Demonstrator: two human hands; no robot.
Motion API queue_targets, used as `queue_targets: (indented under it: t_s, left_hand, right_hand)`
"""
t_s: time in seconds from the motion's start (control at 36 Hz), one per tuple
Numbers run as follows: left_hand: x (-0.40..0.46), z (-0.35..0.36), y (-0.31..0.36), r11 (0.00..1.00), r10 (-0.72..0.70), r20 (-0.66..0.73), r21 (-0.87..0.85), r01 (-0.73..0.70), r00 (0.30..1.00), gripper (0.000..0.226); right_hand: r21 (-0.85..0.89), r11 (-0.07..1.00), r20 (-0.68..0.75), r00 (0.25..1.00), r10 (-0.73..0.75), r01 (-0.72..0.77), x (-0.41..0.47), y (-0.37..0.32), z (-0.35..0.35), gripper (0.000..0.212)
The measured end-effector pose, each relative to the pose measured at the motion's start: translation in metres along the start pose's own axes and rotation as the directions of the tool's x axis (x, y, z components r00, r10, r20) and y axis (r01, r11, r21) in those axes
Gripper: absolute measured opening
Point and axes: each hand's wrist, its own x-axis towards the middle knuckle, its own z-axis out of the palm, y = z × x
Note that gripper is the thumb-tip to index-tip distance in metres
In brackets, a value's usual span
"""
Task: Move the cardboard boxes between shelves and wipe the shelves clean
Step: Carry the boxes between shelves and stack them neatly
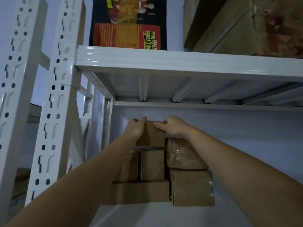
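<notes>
While upright, long axis vertical, top box (151, 134) is gripped by left hand (134, 128), right hand (172, 126).

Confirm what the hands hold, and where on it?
Both hands, left hand and right hand, grip the top cardboard box of the stack by its upper edge, fingers curled over it.

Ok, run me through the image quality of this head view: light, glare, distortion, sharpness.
Head view: dim, bluish light throughout; glare streaks on the glossy white upright and shelf beam; wide-angle lens bows the uprights and stretches the forearms; the top small box, gripped by the left hand and right hand, is soft and grainy; the taped box shows faint sheen.
</notes>
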Motion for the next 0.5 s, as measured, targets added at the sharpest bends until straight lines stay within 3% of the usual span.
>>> queue_targets:
  t_s: [0.19,0.33,0.5]
  left_hand:
    - [0.029,-0.002,-0.033,0.994,0.009,0.103,0.109,-0.021,0.995,0.067]
    - [0.028,-0.008,-0.034,0.985,0.057,0.015,0.165,-0.058,0.998,0.074]
    - [-0.031,-0.006,-0.023,0.906,0.222,-0.035,0.376,-0.192,0.975,0.040]
  right_hand:
    - [-0.265,0.962,0.143,0.984,0.107,-0.067,0.016,0.000,0.015,0.068]
    - [-0.245,0.969,0.038,0.999,0.033,-0.022,0.008,0.008,0.013,0.073]
    - [-0.174,0.972,-0.110,0.978,-0.179,0.158,-0.052,0.012,-0.008,0.056]
